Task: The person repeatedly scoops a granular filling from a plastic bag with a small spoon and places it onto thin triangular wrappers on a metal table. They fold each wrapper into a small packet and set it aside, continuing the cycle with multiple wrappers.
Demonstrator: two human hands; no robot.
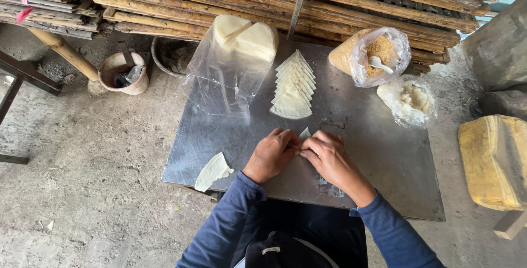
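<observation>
We see left hand (272,154) and right hand (328,155) pressed together, pinching a wrapper (304,133) mid-table (384,158). Fanned wrapper stack (293,89) lies just beyond; 1 scrap (213,171) near the left edge.

Three clear plastic bags sit toward the far side of the metal table (384,158). The largest bag (230,73) lies at the far left, pale wedge-shaped blocks at its far end. The second bag (379,54), at the far right corner, holds brown crumbs and a white spoon (380,64). The third bag (410,100), just nearer, holds white lumps.
</observation>
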